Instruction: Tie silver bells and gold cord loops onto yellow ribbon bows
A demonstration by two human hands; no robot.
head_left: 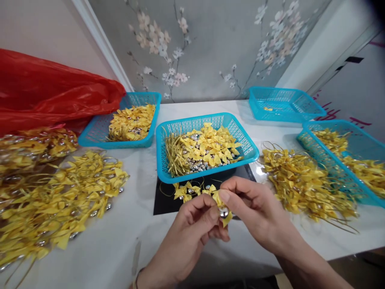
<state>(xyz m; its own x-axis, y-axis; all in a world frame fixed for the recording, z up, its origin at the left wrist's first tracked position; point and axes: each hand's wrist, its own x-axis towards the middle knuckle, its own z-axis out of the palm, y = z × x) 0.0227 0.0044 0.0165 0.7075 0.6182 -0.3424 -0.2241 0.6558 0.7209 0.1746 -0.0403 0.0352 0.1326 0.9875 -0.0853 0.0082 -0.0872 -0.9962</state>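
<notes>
My left hand point(192, 226) and my right hand point(255, 208) meet near the front edge of the white table point(135, 237). Together they pinch a small yellow ribbon bow point(222, 204) with a silver bead under it. Both hands are closed on the bow. Just beyond them, a few finished bows point(188, 190) lie on a black mat point(168, 202). Behind the mat stands a blue basket point(207, 122) holding yellow bows, gold cords and silver beads.
Big piles of yellow bows lie at left point(66, 192) and right point(303, 180). More blue baskets stand at back left point(99, 128), back right point(285, 104) and far right point(345, 160). A red plastic bag point(45, 92) fills the left rear.
</notes>
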